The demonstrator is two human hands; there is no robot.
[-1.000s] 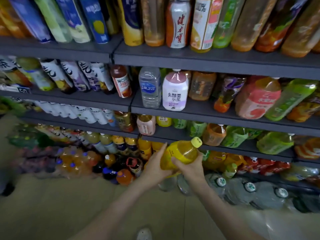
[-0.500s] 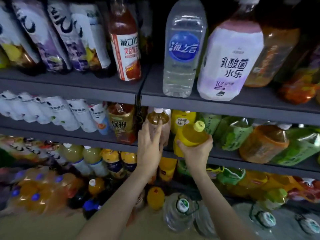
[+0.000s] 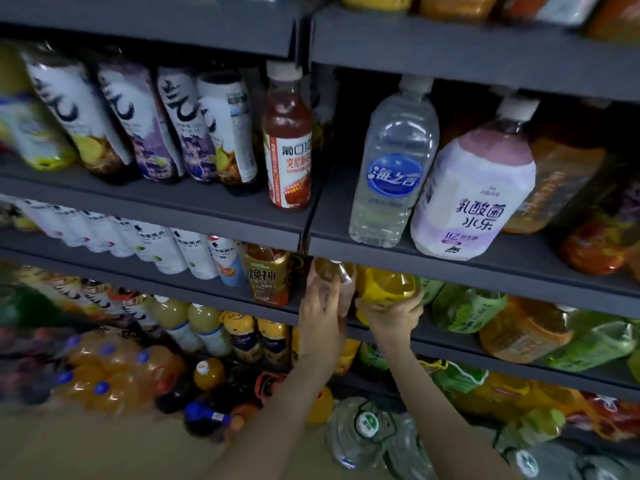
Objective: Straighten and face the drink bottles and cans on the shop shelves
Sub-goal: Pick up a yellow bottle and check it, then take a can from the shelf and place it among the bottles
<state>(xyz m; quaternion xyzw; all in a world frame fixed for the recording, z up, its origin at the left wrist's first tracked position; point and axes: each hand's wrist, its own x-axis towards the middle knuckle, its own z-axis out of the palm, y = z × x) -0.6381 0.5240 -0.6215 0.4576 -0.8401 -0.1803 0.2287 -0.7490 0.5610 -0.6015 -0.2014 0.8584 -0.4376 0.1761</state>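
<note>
My right hand (image 3: pixel 393 315) grips a yellow drink bottle (image 3: pixel 388 287) from below and holds it on the third shelf (image 3: pixel 519 355), under the lip of the shelf above; its cap is hidden by that lip. My left hand (image 3: pixel 320 306) is wrapped around a pale amber bottle (image 3: pixel 334 271) that stands just left of the yellow one on the same shelf. The two bottles sit side by side, close to touching.
A brown-labelled bottle (image 3: pixel 270 275) stands left of my left hand, green bottles (image 3: pixel 464 308) to the right. Above are a clear water bottle (image 3: pixel 393 174), a white-and-pink bottle (image 3: pixel 474 192) and a red-labelled bottle (image 3: pixel 289 143). Large water jugs (image 3: pixel 363 431) sit near the floor.
The view has closed in on the shelves. My right hand has pushed the yellow bottle further in under the upper shelf, hiding its cap. My left hand stays on the amber bottle.
</note>
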